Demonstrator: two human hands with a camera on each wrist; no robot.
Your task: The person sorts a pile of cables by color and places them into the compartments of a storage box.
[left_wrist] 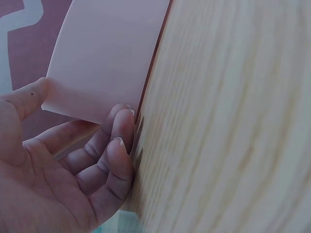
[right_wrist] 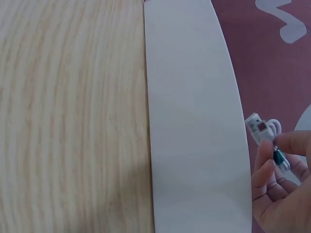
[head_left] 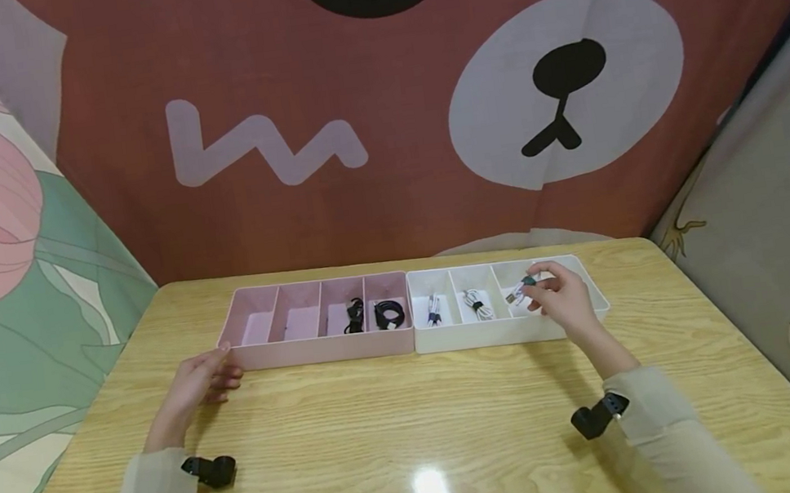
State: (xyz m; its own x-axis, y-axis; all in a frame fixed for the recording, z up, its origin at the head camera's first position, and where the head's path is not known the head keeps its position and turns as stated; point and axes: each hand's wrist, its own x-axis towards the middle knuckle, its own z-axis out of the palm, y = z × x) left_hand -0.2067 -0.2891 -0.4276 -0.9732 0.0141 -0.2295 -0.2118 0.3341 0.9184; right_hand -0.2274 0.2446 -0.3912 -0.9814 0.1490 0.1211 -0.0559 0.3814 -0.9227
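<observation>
My right hand [head_left: 562, 296] pinches a coiled white USB cable [right_wrist: 268, 127] with a green tie between thumb and fingers. It holds the cable over the right part of a white divided box [head_left: 495, 334]; the right wrist view shows the hand just beyond the box's front wall. My left hand [head_left: 199, 383] touches the left front corner of a pink divided box [head_left: 319, 350]. In the left wrist view its thumb rests at the box's upper edge, while the loosely bent fingers [left_wrist: 119, 160] lie by the end wall and the table.
Two black cables, one bundled [head_left: 354, 316] and one coiled [head_left: 389, 314], lie in the pink box's right compartments. Two white cables, one with a dark tie [head_left: 434, 310] and one coiled [head_left: 478, 304], lie in the white box. Both boxes stand end to end on the wooden table [head_left: 360, 440].
</observation>
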